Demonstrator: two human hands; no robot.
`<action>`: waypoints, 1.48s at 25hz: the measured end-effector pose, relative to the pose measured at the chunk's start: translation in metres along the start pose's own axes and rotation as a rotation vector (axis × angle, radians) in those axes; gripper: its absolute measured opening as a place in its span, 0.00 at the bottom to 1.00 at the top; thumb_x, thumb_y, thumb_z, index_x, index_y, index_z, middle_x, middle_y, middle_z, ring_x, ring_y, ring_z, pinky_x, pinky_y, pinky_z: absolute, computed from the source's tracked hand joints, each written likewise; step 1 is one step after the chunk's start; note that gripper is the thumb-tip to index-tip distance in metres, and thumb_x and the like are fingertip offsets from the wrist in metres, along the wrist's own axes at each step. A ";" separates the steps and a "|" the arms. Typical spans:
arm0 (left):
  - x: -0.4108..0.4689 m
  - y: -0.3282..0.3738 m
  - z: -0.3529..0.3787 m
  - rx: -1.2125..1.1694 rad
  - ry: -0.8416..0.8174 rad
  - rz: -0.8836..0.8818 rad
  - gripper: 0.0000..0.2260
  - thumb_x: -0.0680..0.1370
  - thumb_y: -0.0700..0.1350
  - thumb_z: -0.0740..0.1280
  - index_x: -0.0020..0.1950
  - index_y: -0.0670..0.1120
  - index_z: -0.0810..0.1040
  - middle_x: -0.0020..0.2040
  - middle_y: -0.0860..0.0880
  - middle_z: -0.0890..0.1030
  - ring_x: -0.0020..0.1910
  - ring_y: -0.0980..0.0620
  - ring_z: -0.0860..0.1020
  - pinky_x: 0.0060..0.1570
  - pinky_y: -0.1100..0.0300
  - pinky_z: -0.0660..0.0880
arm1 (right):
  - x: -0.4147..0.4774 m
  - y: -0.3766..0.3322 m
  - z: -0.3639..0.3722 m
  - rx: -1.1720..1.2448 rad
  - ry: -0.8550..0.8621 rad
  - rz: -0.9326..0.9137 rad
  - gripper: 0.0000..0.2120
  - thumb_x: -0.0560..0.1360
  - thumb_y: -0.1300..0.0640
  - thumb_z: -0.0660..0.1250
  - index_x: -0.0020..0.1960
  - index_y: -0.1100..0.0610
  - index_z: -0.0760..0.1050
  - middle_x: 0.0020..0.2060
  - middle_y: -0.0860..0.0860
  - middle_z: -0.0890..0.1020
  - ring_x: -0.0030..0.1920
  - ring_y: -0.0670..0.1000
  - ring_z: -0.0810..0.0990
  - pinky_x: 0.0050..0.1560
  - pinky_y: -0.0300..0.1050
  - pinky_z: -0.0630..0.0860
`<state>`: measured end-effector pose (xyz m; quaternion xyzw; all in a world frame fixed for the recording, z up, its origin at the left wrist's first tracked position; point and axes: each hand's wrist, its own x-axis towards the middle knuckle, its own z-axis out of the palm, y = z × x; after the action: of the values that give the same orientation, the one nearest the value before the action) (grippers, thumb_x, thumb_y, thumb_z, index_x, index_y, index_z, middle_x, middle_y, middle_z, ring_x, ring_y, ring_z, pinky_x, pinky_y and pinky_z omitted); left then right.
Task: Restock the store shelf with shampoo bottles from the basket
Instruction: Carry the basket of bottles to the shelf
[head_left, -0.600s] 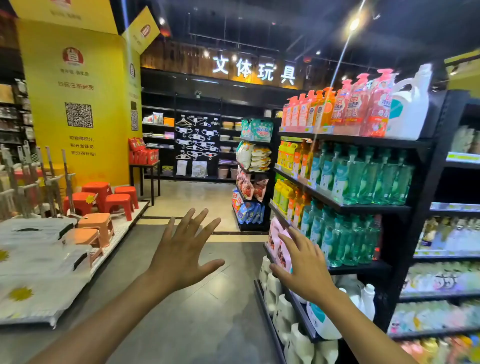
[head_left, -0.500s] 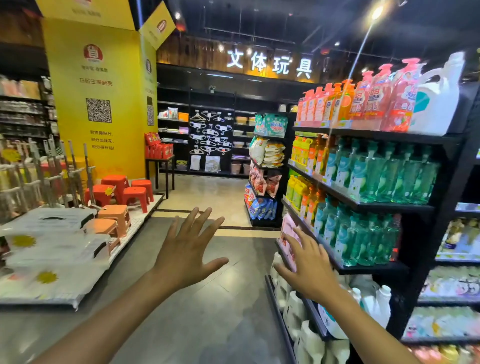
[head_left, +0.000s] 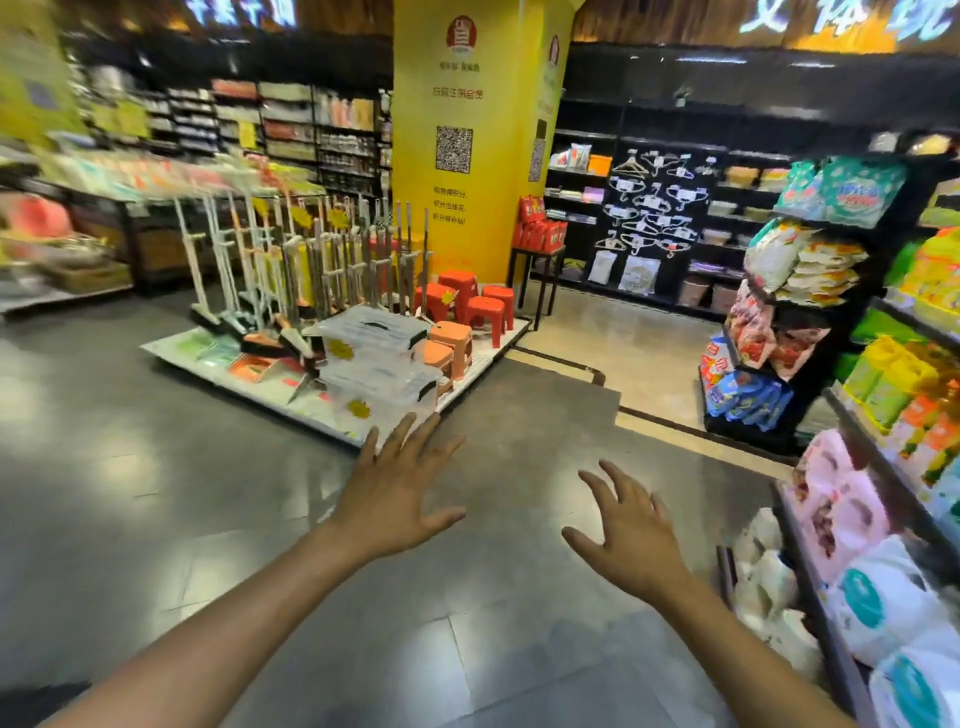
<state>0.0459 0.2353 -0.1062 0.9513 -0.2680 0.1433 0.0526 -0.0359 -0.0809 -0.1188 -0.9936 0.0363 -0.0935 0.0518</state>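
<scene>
My left hand (head_left: 397, 493) is stretched out over the grey aisle floor, fingers spread and empty. My right hand (head_left: 631, 535) hovers beside it, also spread and empty, a little left of the store shelf (head_left: 810, 582). That black shelf runs along the right edge and carries white jugs (head_left: 878, 613), pink packs (head_left: 836, 499) and yellow and orange bottles (head_left: 914, 405). No basket and no shampoo bottle is in either hand; a basket does not show in the head view.
A low white display platform (head_left: 270, 384) with brooms, clear boxes and orange stools (head_left: 467, 306) stands ahead left. Behind it rises a yellow pillar (head_left: 467, 156). A black end rack with bagged goods (head_left: 779, 322) stands at the right. Grey floor (head_left: 156, 493) stretches left.
The view has swung left, away from the shelf; the green and pink bottles left the frame. My right hand has come off the shelf edge and now hangs over the floor.
</scene>
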 end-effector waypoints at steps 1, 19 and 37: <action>-0.012 -0.025 0.003 0.018 -0.025 -0.041 0.41 0.74 0.77 0.53 0.83 0.64 0.44 0.86 0.52 0.43 0.84 0.47 0.42 0.80 0.38 0.47 | 0.013 -0.022 0.011 0.000 -0.027 -0.035 0.39 0.74 0.28 0.55 0.80 0.43 0.56 0.82 0.48 0.54 0.80 0.54 0.57 0.78 0.63 0.55; -0.254 -0.380 0.021 0.100 -0.192 -0.736 0.42 0.72 0.76 0.47 0.84 0.61 0.47 0.86 0.50 0.45 0.84 0.44 0.42 0.80 0.35 0.45 | 0.171 -0.473 0.191 0.045 -0.316 -0.747 0.39 0.72 0.28 0.59 0.79 0.41 0.56 0.81 0.46 0.55 0.79 0.52 0.58 0.76 0.58 0.57; -0.432 -0.452 0.256 -0.082 -0.516 -1.393 0.37 0.75 0.67 0.60 0.82 0.54 0.62 0.82 0.45 0.64 0.80 0.38 0.63 0.73 0.30 0.64 | 0.152 -0.695 0.506 -0.246 -0.802 -1.551 0.40 0.75 0.33 0.61 0.82 0.46 0.53 0.81 0.51 0.54 0.80 0.56 0.54 0.79 0.64 0.50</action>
<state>-0.0068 0.7883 -0.4910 0.9016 0.3882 -0.1612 0.1023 0.2523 0.6446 -0.5094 -0.6947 -0.6597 0.2583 -0.1249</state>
